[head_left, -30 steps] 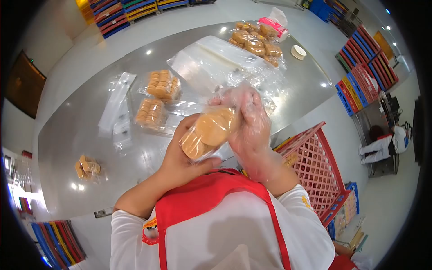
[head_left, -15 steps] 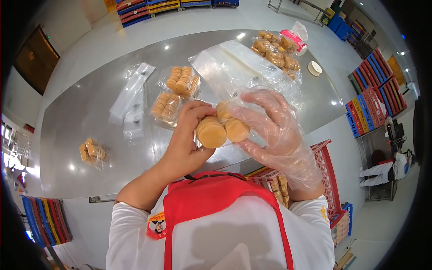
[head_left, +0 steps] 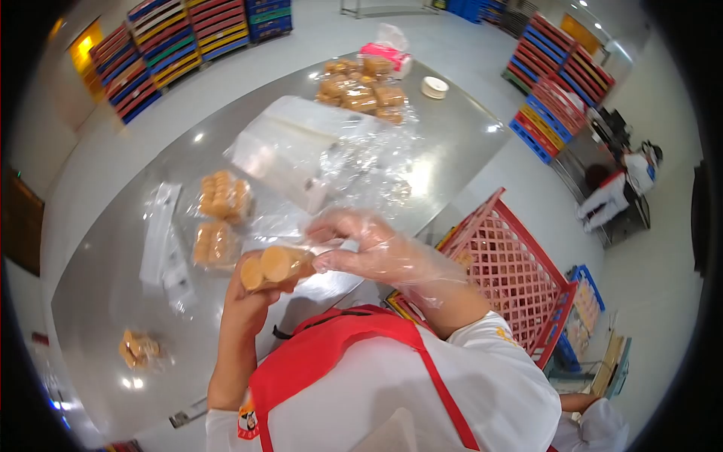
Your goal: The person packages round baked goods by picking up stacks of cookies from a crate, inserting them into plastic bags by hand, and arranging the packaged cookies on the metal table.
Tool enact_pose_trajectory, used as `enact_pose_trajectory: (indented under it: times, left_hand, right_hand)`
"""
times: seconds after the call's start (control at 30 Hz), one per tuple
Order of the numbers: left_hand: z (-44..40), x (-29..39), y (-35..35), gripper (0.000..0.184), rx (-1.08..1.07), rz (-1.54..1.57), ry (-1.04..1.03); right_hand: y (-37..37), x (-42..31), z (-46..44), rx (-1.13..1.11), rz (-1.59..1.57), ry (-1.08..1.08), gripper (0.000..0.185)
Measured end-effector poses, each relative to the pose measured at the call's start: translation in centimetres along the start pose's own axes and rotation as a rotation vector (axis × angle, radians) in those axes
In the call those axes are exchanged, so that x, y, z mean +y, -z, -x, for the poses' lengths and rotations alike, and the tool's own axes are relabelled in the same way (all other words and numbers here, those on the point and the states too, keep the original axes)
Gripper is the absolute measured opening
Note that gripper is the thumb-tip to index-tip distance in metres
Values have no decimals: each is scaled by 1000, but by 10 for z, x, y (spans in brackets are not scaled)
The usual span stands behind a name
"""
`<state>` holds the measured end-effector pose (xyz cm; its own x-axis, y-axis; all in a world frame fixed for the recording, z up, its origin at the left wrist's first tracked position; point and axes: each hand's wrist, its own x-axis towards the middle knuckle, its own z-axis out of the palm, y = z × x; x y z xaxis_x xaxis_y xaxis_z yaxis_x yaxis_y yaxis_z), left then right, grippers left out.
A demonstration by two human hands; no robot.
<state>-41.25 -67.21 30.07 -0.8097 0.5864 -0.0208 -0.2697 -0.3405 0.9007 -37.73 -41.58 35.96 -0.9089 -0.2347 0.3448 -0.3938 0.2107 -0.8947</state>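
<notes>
My left hand [head_left: 256, 290], bare, is wrapped round a clear bag of round tan biscuits [head_left: 277, 264] held over the table's near edge. On its right, my right hand [head_left: 369, 245], in a clear plastic glove, pinches the bag's end between thumb and fingers. Two packed biscuit bags [head_left: 218, 245] lie just beyond my left hand. Flat clear bags [head_left: 282, 143] are spread on the table past my hands. Narrower empty bags [head_left: 162, 241] lie to the left, and a small biscuit pack [head_left: 138, 349] is at the far left.
The steel table [head_left: 113, 279] carries a pile of biscuit bags [head_left: 361, 87], a pink tissue pack [head_left: 385, 53] and a white tape roll [head_left: 434, 87]. A red crate [head_left: 520, 279] stands right. Stacked crates [head_left: 166, 45] line the back. A person [head_left: 621, 184] is at far right.
The biscuit bag has moved left and lower with my left hand. My right hand's fingers have closed in on the bag's end. The view has shifted.
</notes>
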Motion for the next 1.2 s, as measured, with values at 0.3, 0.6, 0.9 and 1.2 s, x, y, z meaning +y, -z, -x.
enact_pose_trajectory:
  times: [0.3,0.6,0.9,1.2]
  left_hand:
    - [-16,-57,-13,42,228,-495,80]
    - [6,-151,55,11,936,-796,-109]
    - [-2,-147,31,5,1046,-1268,-220]
    - [-5,-138,26,10,1074,-1166,-252]
  right_hand:
    - [94,41,40,384,-72,-402,15]
    - [278,165,-7,1028,-391,-268,12]
    - [333,362,-172,603,-514,99,9]
    - [337,315,-158,552,-749,-530,15]
